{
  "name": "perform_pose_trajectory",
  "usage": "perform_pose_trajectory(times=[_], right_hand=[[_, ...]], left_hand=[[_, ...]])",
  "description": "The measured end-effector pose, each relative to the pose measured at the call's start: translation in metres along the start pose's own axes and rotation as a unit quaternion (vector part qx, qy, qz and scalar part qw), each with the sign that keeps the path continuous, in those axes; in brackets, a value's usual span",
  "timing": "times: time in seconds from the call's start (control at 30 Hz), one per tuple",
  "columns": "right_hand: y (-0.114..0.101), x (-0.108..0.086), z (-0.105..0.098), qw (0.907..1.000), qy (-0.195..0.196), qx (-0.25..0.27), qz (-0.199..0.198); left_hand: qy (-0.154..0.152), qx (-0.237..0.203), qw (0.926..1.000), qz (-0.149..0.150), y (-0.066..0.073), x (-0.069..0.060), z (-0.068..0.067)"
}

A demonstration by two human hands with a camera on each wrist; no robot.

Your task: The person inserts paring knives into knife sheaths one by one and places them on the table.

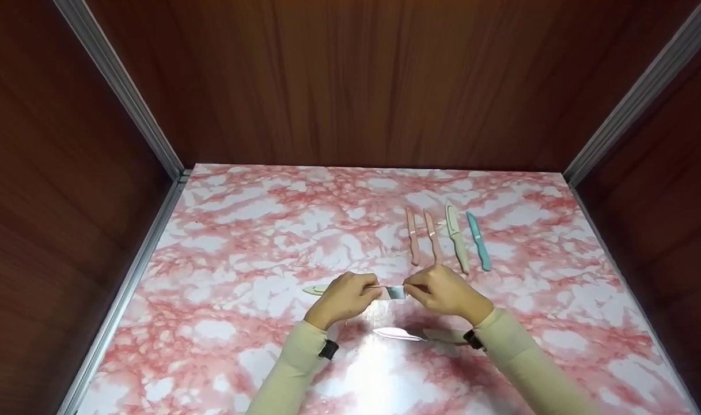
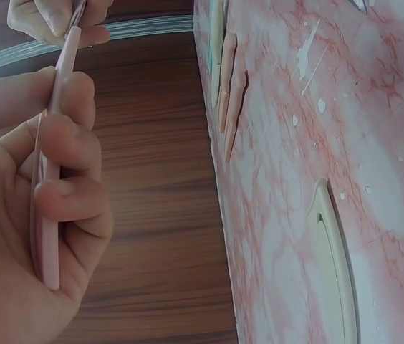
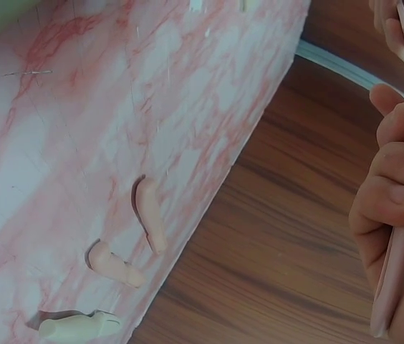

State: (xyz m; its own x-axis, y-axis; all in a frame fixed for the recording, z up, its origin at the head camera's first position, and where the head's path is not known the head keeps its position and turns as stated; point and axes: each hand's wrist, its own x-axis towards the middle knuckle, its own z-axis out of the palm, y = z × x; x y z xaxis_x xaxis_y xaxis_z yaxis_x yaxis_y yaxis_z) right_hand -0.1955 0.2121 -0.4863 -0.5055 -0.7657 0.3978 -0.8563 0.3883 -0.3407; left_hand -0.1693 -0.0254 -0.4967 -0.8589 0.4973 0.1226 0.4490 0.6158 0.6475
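My left hand [image 1: 345,297] grips a pink blade sheath [image 2: 51,247], its fingers curled around it. Facing it, my right hand [image 1: 449,293] holds a pink knife by its handle [image 3: 397,283]. Between the two hands a short stretch of shiny blade [image 1: 396,292] shows; the rest of it is hidden by the sheath and fingers. Beside the left hand lies a pale green sheath [image 1: 314,290], flat on the tabletop. Nearer the body, a bare knife blade [image 1: 399,334] with a pale green handle [image 1: 441,335] lies below the right hand, partly behind the wrist.
Beyond the right hand, two pink sheathed knives [image 1: 412,236], a pale green sheathed knife [image 1: 456,236] and a turquoise sheathed knife [image 1: 478,241] lie side by side. Dark wood panels [image 1: 350,86] with metal edging enclose the red-and-white marbled table [image 1: 241,242].
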Motion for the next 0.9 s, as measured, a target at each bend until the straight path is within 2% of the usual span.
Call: perform_pose_trajectory(times=[0.3, 0.9], right_hand=[[-0.0001, 0.0009, 0.0029, 1.0, 0.008, -0.004, -0.003], [-0.0003, 0.0064, 0.004, 1.0, 0.0, -0.006, 0.0]], left_hand=[[0.0, 0.002, 1.0, 0.005, 0.0004, 0.0021, 0.0011], [-0.006, -0.003, 1.0, -0.006, -0.0002, 0.0048, 0.0016]])
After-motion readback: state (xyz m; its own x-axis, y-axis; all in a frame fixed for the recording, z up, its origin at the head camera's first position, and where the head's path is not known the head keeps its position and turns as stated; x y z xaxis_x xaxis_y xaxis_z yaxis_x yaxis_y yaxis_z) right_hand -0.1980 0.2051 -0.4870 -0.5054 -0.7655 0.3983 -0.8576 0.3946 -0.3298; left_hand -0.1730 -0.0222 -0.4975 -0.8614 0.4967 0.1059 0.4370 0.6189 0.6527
